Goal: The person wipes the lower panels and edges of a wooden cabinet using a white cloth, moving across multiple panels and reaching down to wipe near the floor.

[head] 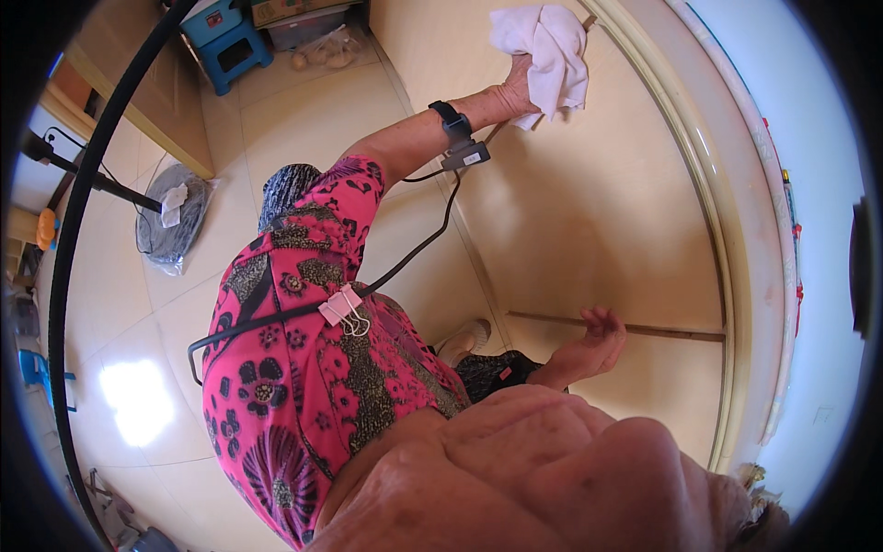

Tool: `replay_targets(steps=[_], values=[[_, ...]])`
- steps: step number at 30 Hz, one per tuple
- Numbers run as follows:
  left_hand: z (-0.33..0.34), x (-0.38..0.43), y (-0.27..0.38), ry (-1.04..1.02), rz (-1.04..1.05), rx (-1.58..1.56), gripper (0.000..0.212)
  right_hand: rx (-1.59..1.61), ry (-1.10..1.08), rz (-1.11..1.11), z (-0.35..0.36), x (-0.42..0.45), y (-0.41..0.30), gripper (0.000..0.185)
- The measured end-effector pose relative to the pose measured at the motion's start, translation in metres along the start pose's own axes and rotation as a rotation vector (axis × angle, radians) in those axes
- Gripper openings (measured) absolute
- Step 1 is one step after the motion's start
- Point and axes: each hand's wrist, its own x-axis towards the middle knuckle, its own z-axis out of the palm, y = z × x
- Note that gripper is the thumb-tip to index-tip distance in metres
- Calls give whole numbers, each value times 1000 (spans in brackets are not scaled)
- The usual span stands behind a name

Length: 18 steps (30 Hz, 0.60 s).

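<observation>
My left hand (519, 88) grips a crumpled white cloth (552, 48) against a light wood panel (593, 193). Part of the hand is hidden under the cloth's folds. On that wrist a black strap carries a small device (465, 156), from which a black cable (414, 259) runs to a pink binder clip (340, 306) on the patterned pink shirt. Lower down, my right hand (601, 343) hovers near the panel's dark seam (669, 334), its fingers loosely curled and apart with nothing visible in them. Whether it touches the panel cannot be told.
A moulded wood edge (714, 234) curves along the panel's right side. Behind me, a round stand base in plastic wrap (181, 214) rests on the tiled floor (303, 103). A blue plastic stool (231, 52) and a plastic bag of round items (328, 52) are farther off.
</observation>
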Motion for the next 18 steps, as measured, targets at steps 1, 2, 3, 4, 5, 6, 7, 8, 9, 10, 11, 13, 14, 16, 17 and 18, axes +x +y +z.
replay_targets(steps=[1, 2, 3, 4, 5, 6, 7, 8, 9, 10, 11, 13, 14, 16, 17, 18], values=[[1, 1, -5, 8, 21, -3, 83, 14, -10, 1, -1, 0, 0, 31], [3, 3, -9, 33, -64, -210, 83, 27, -19, 1, -2, 1, -1, 30], [6, 3, -14, 31, -103, -282, 83, 31, -20, 3, -5, 0, -2, 30], [6, 4, -20, 32, -141, -349, 82, 10, -23, -8, -8, -1, -1, 30], [0, 7, -31, 11, -127, -271, 81, -11, -26, -19, -11, 0, 1, 30], [-4, 10, -52, -11, -113, -186, 80, -29, -34, -26, -12, -1, 4, 30], [-16, 11, -99, 219, -57, -71, 55, -3, -75, -11, 0, -3, 7, 31], [-5, 6, -106, 133, -156, 17, 50, -20, -70, -9, -1, -4, 7, 31], [-4, 3, -108, 52, -250, 110, 46, -34, -70, -10, -2, -5, 5, 31], [-4, -1, -110, -32, -342, 205, 42, -42, -74, 0, -5, -5, 6, 31], [-8, -2, -112, -113, -434, 302, 38, -49, -83, 8, -7, -3, 5, 31], [-19, 0, -119, -274, -607, 506, 31, -64, -89, 14, -6, -1, 3, 31], [-24, 5, -123, -353, -689, 614, 28, -71, -86, 13, -4, -1, 2, 31], [-38, -23, -148, -276, -435, 1145, 16, -31, -126, 20, 10, -1, 4, 31], [-24, -42, -135, -313, -460, 1025, 14, -34, -120, 12, 7, 0, 6, 31], [-16, -58, -121, -343, -489, 910, 16, -37, -120, 7, 5, 1, 6, 30]])
